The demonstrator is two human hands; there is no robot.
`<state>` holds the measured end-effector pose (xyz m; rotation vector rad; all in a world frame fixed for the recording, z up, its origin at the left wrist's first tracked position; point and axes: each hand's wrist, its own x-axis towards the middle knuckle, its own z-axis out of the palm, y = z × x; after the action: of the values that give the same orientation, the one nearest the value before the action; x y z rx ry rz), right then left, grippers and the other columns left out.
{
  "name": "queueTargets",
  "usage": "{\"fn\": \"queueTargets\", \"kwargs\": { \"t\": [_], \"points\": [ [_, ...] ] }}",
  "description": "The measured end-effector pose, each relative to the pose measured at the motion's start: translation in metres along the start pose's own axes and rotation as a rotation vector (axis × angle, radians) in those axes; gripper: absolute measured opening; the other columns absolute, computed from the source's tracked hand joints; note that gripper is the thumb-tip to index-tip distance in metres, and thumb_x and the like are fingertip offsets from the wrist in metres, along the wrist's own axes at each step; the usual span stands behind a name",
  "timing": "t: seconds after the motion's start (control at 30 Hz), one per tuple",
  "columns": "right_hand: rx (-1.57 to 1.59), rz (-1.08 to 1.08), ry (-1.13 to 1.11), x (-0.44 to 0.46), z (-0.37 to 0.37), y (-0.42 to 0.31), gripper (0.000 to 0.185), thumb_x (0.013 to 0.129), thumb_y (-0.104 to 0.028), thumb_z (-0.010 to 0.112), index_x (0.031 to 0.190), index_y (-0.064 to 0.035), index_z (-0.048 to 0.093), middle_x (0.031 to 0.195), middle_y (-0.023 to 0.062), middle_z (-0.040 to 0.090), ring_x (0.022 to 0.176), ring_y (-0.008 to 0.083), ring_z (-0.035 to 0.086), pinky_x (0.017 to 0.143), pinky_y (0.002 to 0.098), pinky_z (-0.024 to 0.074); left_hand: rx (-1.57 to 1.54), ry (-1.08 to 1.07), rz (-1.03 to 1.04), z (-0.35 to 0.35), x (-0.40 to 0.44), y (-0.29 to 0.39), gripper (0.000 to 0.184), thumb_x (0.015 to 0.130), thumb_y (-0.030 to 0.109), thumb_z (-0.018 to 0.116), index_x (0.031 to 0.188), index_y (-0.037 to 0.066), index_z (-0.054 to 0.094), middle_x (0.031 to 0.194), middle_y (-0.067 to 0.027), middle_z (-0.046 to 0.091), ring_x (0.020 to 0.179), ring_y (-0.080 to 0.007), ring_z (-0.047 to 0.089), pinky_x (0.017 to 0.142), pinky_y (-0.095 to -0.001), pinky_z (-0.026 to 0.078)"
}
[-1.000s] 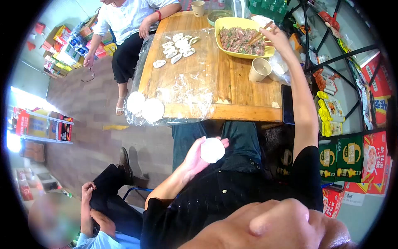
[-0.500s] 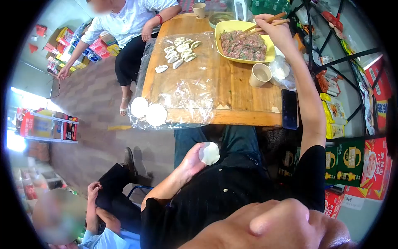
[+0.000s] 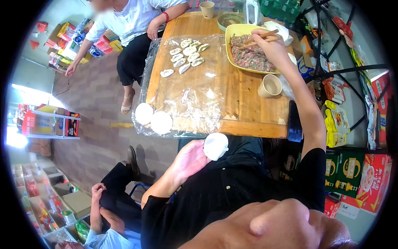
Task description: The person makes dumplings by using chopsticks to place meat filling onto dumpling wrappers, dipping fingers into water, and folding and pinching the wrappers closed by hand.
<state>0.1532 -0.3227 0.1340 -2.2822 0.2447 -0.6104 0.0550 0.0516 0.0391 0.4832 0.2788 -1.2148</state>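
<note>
A round white wrapper (image 3: 216,146) rests on the fingers of my left hand (image 3: 191,159), just off the table's front edge. My right hand (image 3: 270,46) is closed around a pair of wooden chopsticks (image 3: 269,37), whose tips reach over the minced meat (image 3: 253,58) in the yellow bowl (image 3: 230,53). Several folded dumplings (image 3: 189,52) lie on the clear plastic sheet (image 3: 186,89). Two flat white wrappers (image 3: 161,122) sit at the sheet's near left corner.
A paper cup (image 3: 270,86) stands beside the bowl, and a phone (image 3: 294,121) lies at the table's right edge. Another paper cup (image 3: 207,9) is at the back. One person (image 3: 128,20) sits at the table's left; another (image 3: 118,207) sits lower left. Shelves line the right.
My right hand and the chopsticks went up and back from the meat, then came lower over it again. My left hand has tilted and shifted with the wrapper. The view has shifted slightly.
</note>
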Motion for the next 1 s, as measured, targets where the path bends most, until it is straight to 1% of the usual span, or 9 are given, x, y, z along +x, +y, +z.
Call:
{"fn": "queueTargets", "kwargs": {
  "t": [0.3, 0.43, 0.5, 0.53, 0.6, 0.73, 0.77, 0.9, 1.0],
  "points": [
    [0.066, -0.06, -0.026, -0.003, 0.015, 0.006, 0.027, 0.09, -0.025, 0.058, 0.102, -0.0022, 0.067, 0.085, 0.0073, 0.068, 0.076, 0.0136, 0.062, 0.07, 0.029, 0.0483, -0.031, -0.042, -0.012, 0.006, 0.008, 0.015, 0.059, 0.085, 0.025, 0.059, 0.131, -0.008, 0.042, 0.136, -0.0185, 0.049, 0.127, -0.0286, 0.045, 0.11, -0.0408, 0.031],
    [0.088, -0.069, -0.009, 0.003, 0.021, 0.021, 0.027, 0.09, -0.026, 0.059, 0.1, -0.0026, 0.067, 0.085, 0.007, 0.068, 0.076, 0.0114, 0.061, 0.069, 0.028, 0.048, -0.014, -0.064, 0.011, 0.014, 0.006, 0.018, 0.059, 0.086, 0.027, 0.053, 0.133, -0.007, 0.04, 0.135, -0.0186, 0.049, 0.125, -0.0282, 0.047, 0.108, -0.0411, 0.035],
    [0.225, 0.059, -0.08, 0.005, 0.023, 0.029, 0.027, 0.092, -0.017, 0.059, 0.108, 0.0048, 0.064, 0.098, 0.0096, 0.065, 0.087, 0.0143, 0.064, 0.075, 0.0257, 0.0548, -0.021, -0.074, 0.019, 0.014, 0.008, 0.019, 0.058, 0.087, 0.027, 0.052, 0.133, -0.007, 0.04, 0.135, -0.0189, 0.049, 0.124, -0.0284, 0.048, 0.107, -0.041, 0.036],
    [0.226, 0.06, -0.08, 0.006, 0.021, 0.033, 0.027, 0.092, -0.017, 0.059, 0.108, 0.0048, 0.064, 0.098, 0.0096, 0.065, 0.087, 0.0143, 0.064, 0.075, 0.0257, 0.0548, -0.035, -0.067, 0.022, 0.013, 0.009, 0.019, 0.058, 0.087, 0.027, 0.052, 0.133, -0.007, 0.04, 0.134, -0.0188, 0.049, 0.124, -0.0284, 0.048, 0.106, -0.0408, 0.037],
    [0.506, 0.11, -0.041, 0.006, 0.014, 0.043, 0.031, 0.093, -0.017, 0.059, 0.113, 0.0071, 0.06, 0.101, 0.0126, 0.063, 0.09, 0.0179, 0.065, 0.077, 0.0271, 0.0567, -0.049, -0.058, 0.027, 0.012, 0.011, 0.02, 0.057, 0.087, 0.026, 0.051, 0.133, -0.007, 0.04, 0.134, -0.0187, 0.05, 0.123, -0.0283, 0.049, 0.105, -0.0405, 0.039],
    [0.663, 0.137, 0.073, 0.002, -0.01, 0.052, 0.033, 0.094, -0.017, 0.058, 0.116, 0.0073, 0.058, 0.102, 0.0135, 0.063, 0.091, 0.018, 0.065, 0.077, 0.0268, 0.0561, -0.081, -0.144, 0.05, 0.014, 0.021, 0.025, 0.054, 0.088, 0.025, 0.051, 0.131, -0.006, 0.041, 0.134, -0.0183, 0.05, 0.124, -0.0275, 0.049, 0.104, -0.0397, 0.04],
    [0.666, 0.139, 0.074, 0.002, -0.011, 0.055, 0.033, 0.094, -0.017, 0.058, 0.116, 0.0073, 0.058, 0.102, 0.0135, 0.063, 0.091, 0.018, 0.065, 0.077, 0.0268, 0.0561, -0.092, -0.187, 0.06, 0.015, 0.025, 0.027, 0.05, 0.089, 0.023, 0.051, 0.129, -0.006, 0.043, 0.134, -0.0181, 0.05, 0.124, -0.0271, 0.049, 0.104, -0.0388, 0.041],
    [0.616, 0.107, 0.02, -0.006, -0.003, 0.067, 0.032, 0.095, -0.018, 0.056, 0.114, 0.0072, 0.059, 0.104, 0.0124, 0.064, 0.093, 0.0165, 0.064, 0.08, 0.0257, 0.0547, -0.064, -0.205, 0.043, 0.028, 0.034, 0.028, 0.057, 0.089, 0.027, 0.05, 0.134, -0.006, 0.038, 0.135, -0.018, 0.048, 0.124, -0.0271, 0.049, 0.104, -0.0372, 0.04],
    [0.531, 0.049, -0.003, -0.008, 0.006, 0.07, 0.023, 0.091, -0.015, 0.062, 0.103, 0.0037, 0.066, 0.094, 0.0064, 0.066, 0.083, 0.0113, 0.064, 0.072, 0.0218, 0.0549, -0.076, -0.258, 0.048, 0.033, 0.042, 0.025, 0.064, 0.089, 0.029, 0.05, 0.138, -0.007, 0.031, 0.138, -0.0191, 0.045, 0.125, -0.028, 0.048, 0.105, -0.0372, 0.04]
  ]
}}
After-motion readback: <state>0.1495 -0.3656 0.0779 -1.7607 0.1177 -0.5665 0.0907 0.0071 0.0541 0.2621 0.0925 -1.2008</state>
